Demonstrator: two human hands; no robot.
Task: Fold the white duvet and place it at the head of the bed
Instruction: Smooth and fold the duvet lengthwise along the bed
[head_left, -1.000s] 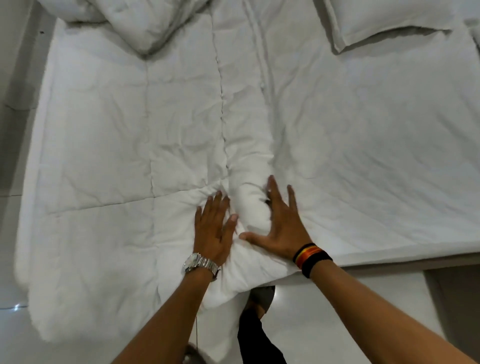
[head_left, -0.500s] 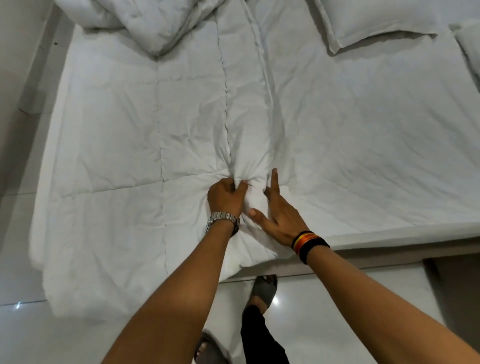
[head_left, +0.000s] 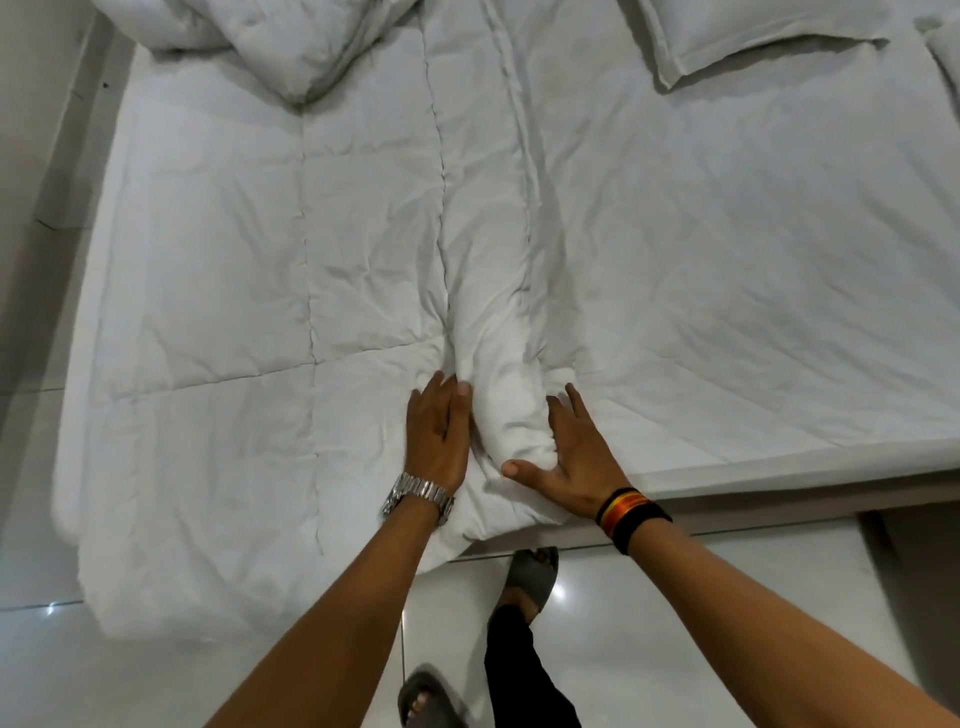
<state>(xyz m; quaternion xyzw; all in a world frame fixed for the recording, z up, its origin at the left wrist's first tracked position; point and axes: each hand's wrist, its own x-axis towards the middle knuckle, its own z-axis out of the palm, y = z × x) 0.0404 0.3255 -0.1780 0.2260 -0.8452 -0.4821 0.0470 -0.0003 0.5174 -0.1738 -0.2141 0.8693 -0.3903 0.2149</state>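
The white quilted duvet (head_left: 249, 291) lies spread over the left part of the bed, its lower left corner hanging off toward the floor. Its right edge is bunched into a raised roll (head_left: 506, 415) running up the bed. My left hand (head_left: 439, 434), with a metal watch, lies flat on the duvet against the left side of that roll. My right hand (head_left: 574, 457), wearing a striped wristband, rests flat against the roll's right side with the thumb under its near end. Neither hand grips cloth.
A white sheet (head_left: 753, 260) covers the right of the mattress. A pillow (head_left: 753, 36) lies at the top right, and a heap of white bedding (head_left: 306, 47) at the top left. Shiny floor tiles (head_left: 727, 623) and my sandalled feet (head_left: 530, 571) are below the bed edge.
My left hand was pinching the fold half a second ago; it has let go and lies flat. Both hands slid back toward the bed edge, flanking the roll.
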